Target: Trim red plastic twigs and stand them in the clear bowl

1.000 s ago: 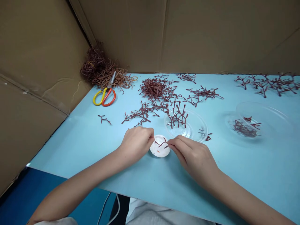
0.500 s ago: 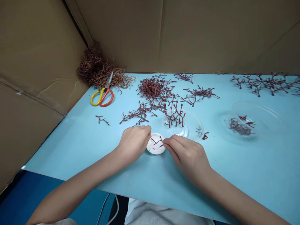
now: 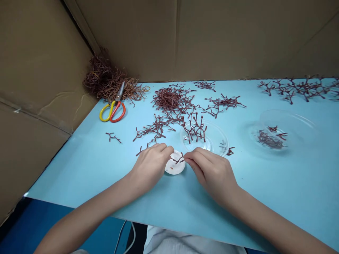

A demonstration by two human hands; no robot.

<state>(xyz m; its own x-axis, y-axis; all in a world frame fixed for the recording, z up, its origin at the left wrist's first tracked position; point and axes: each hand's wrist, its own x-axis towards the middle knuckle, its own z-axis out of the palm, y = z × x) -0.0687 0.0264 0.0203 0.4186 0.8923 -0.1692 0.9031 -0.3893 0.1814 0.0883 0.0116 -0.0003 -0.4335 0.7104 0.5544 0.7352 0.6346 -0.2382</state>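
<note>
**Q:** Head view: what are your hands doing?

**A:** You are holding a dark red branched sprig [image 3: 178, 160] just above a white round dish [image 3: 172, 169]. Your right hand [image 3: 212, 175] is pinching the sprig's right end in its grip. Your left hand [image 3: 149, 166] has its grip pressed together at the sprig's left end; I cannot tell whether it is pinching.

**Q:** What is lying around you on the bench [image 3: 79, 169]?

**A:** You are working just in front of a clear plastic dish [image 3: 218, 135] carrying a sprig cluster. A second clear dish [image 3: 288, 121] is holding more sprigs to the right. Yellow-and-red scissors [image 3: 112, 112] are lying far left, beside a tangled brown heap [image 3: 106, 81].
</note>
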